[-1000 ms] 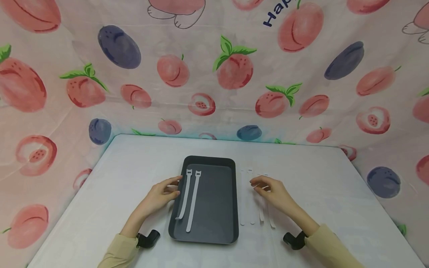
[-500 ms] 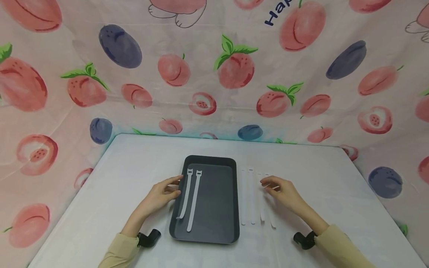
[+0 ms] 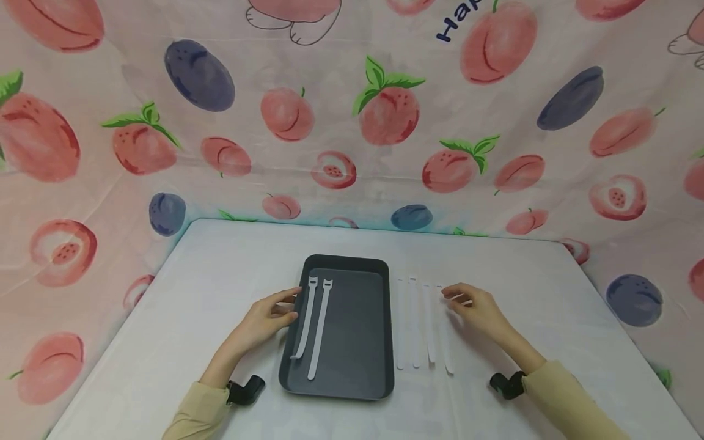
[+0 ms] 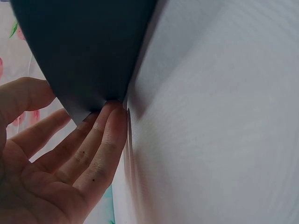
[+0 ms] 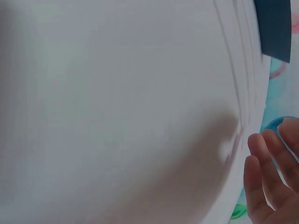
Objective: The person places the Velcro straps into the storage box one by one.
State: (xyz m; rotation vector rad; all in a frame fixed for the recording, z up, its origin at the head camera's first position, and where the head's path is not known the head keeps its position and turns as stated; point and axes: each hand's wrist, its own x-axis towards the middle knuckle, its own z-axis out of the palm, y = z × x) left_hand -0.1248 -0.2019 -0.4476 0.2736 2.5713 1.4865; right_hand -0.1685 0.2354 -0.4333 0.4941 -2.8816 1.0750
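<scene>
Straps (image 3: pixel 415 330) near relaxed right hand (image 3: pixel 476 304)

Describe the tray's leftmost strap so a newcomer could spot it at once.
On the white table, find the dark gray tray with the left hand at its left side. In its left half lies the white strap, slotted head at the far end. Unlike the straight strap just right of it, its near end bends leftward.
</scene>
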